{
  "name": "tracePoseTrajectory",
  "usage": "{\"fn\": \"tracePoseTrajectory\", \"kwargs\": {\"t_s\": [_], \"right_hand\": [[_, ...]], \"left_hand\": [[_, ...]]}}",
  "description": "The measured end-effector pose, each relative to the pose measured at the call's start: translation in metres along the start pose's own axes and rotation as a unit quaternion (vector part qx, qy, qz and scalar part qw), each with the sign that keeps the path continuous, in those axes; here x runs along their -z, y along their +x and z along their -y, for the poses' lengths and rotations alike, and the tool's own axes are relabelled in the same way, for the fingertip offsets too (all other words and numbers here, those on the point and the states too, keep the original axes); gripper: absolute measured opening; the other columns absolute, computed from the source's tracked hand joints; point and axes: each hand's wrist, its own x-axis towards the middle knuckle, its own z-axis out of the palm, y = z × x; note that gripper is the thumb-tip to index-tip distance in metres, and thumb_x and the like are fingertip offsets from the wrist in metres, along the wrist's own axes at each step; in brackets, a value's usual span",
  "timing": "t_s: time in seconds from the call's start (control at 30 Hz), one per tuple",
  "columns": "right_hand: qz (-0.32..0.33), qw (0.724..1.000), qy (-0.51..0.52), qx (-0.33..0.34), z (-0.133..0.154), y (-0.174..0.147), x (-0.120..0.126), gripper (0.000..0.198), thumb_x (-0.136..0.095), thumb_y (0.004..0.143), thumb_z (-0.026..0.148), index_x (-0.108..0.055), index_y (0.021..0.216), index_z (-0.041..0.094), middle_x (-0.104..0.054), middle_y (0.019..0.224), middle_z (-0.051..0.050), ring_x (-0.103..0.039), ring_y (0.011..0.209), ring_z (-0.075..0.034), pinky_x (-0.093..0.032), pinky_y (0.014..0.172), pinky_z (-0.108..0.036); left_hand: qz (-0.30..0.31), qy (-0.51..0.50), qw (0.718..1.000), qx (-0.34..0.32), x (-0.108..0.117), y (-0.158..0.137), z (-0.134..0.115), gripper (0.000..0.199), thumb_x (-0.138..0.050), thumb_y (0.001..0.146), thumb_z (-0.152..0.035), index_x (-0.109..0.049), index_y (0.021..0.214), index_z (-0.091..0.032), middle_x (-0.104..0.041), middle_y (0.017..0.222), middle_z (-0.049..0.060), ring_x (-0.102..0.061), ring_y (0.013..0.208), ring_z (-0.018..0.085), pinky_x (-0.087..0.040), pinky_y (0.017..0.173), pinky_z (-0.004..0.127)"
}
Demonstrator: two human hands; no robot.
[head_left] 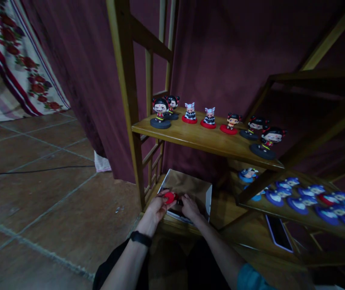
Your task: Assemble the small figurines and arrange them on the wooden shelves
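Over the open cardboard box on the lower shelf, my left hand is closed on a small figurine by its round red base. The figurine is tipped on its side, its dark upper part toward my right hand. My right hand's fingers are curled together right beside that dark part, and what they pinch is too dim to make out. Above, on the wooden shelf, several figurines stand upright, among them a black-haired one on a dark base and a white-haired one on a red base.
At the right, a lower shelf holds several blue-based figurines. A phone lies below them. The wooden post rises left of the box. A purple curtain hangs behind, and a black cable crosses the tiled floor.
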Motion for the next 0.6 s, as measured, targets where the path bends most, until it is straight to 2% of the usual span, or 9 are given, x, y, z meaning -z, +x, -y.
{"fn": "tracePoseTrajectory", "kwargs": {"t_s": [0.07, 0.1, 0.13, 0.23, 0.3, 0.33, 0.4, 0.47, 0.6], "right_hand": [[-0.026, 0.992, 0.119, -0.041, 0.001, 0.000, 0.005, 0.022, -0.052, 0.072, 0.016, -0.061, 0.092, 0.019, -0.062, 0.099, -0.008, -0.058, 0.096, -0.022, -0.043, 0.086, -0.035], [-0.038, 0.976, 0.200, -0.072, 0.002, -0.001, 0.009, 0.022, -0.052, 0.073, 0.021, -0.060, 0.093, 0.019, -0.063, 0.096, -0.007, -0.060, 0.091, -0.021, -0.045, 0.082, -0.034], [-0.045, 0.951, 0.289, -0.101, 0.003, -0.004, 0.014, 0.023, -0.051, 0.074, 0.026, -0.060, 0.095, 0.019, -0.064, 0.093, -0.007, -0.061, 0.085, -0.020, -0.047, 0.077, -0.034], [-0.015, 0.839, 0.527, -0.136, 0.010, -0.017, 0.031, 0.030, -0.052, 0.075, 0.035, -0.058, 0.099, 0.019, -0.065, 0.087, -0.006, -0.062, 0.070, -0.016, -0.051, 0.065, -0.032], [0.013, 0.784, 0.609, -0.123, 0.016, -0.026, 0.041, 0.031, -0.055, 0.072, 0.035, -0.060, 0.097, 0.017, -0.065, 0.085, -0.006, -0.061, 0.066, -0.015, -0.051, 0.061, -0.029], [0.020, 0.769, 0.627, -0.119, 0.019, -0.030, 0.044, 0.031, -0.057, 0.071, 0.035, -0.061, 0.096, 0.017, -0.065, 0.084, -0.006, -0.060, 0.065, -0.014, -0.050, 0.058, -0.027], [0.023, 0.762, 0.636, -0.118, 0.024, -0.036, 0.048, 0.032, -0.060, 0.069, 0.034, -0.062, 0.094, 0.016, -0.064, 0.081, -0.006, -0.058, 0.061, -0.012, -0.047, 0.051, -0.023], [0.018, 0.773, 0.622, -0.121, 0.028, -0.039, 0.050, 0.034, -0.061, 0.067, 0.035, -0.062, 0.094, 0.015, -0.063, 0.078, -0.005, -0.056, 0.056, -0.011, -0.043, 0.046, -0.021], [-0.020, 0.830, 0.549, -0.096, 0.033, -0.041, 0.051, 0.039, -0.062, 0.068, 0.039, -0.057, 0.099, 0.018, -0.062, 0.074, -0.002, -0.053, 0.052, -0.010, -0.040, 0.043, -0.019]], "left_hand": [[0.002, -0.014, 1.000, -0.009, -0.001, 0.000, -0.002, 0.032, -0.044, 0.064, 0.010, -0.053, 0.086, -0.012, -0.066, 0.083, 0.011, -0.066, 0.079, 0.021, -0.055, 0.073, 0.041], [0.000, -0.018, 1.000, -0.013, -0.001, 0.000, -0.002, 0.030, -0.045, 0.065, 0.009, -0.054, 0.084, -0.011, -0.066, 0.081, 0.010, -0.066, 0.078, 0.020, -0.055, 0.073, 0.040], [-0.002, -0.020, 1.000, -0.018, -0.002, 0.000, -0.002, 0.028, -0.046, 0.065, 0.009, -0.055, 0.083, -0.011, -0.066, 0.078, 0.010, -0.066, 0.076, 0.020, -0.055, 0.072, 0.039], [-0.011, -0.017, 0.999, -0.032, -0.004, 0.001, -0.002, 0.024, -0.050, 0.067, 0.009, -0.057, 0.081, -0.010, -0.065, 0.070, 0.007, -0.066, 0.069, 0.017, -0.055, 0.072, 0.036], [-0.011, -0.014, 0.999, -0.037, -0.005, 0.002, 0.000, 0.023, -0.053, 0.068, 0.007, -0.059, 0.082, -0.009, -0.065, 0.068, 0.006, -0.065, 0.065, 0.015, -0.056, 0.071, 0.034], [-0.010, -0.013, 0.999, -0.037, -0.006, 0.002, 0.001, 0.022, -0.054, 0.068, 0.006, -0.059, 0.082, -0.009, -0.065, 0.068, 0.006, -0.064, 0.064, 0.014, -0.056, 0.071, 0.034], [-0.010, -0.012, 0.999, -0.035, -0.008, 0.001, 0.002, 0.020, -0.054, 0.069, 0.005, -0.059, 0.082, -0.009, -0.065, 0.069, 0.006, -0.064, 0.063, 0.013, -0.056, 0.071, 0.034], [-0.009, -0.015, 0.999, -0.031, -0.010, -0.001, 0.003, 0.018, -0.053, 0.070, 0.004, -0.057, 0.080, -0.010, -0.065, 0.070, 0.006, -0.064, 0.064, 0.014, -0.056, 0.072, 0.035], [0.013, -0.031, 0.999, -0.025, -0.011, -0.007, 0.003, 0.016, -0.052, 0.071, 0.003, -0.057, 0.080, -0.010, -0.066, 0.075, 0.008, -0.065, 0.066, 0.014, -0.054, 0.075, 0.038]]}}
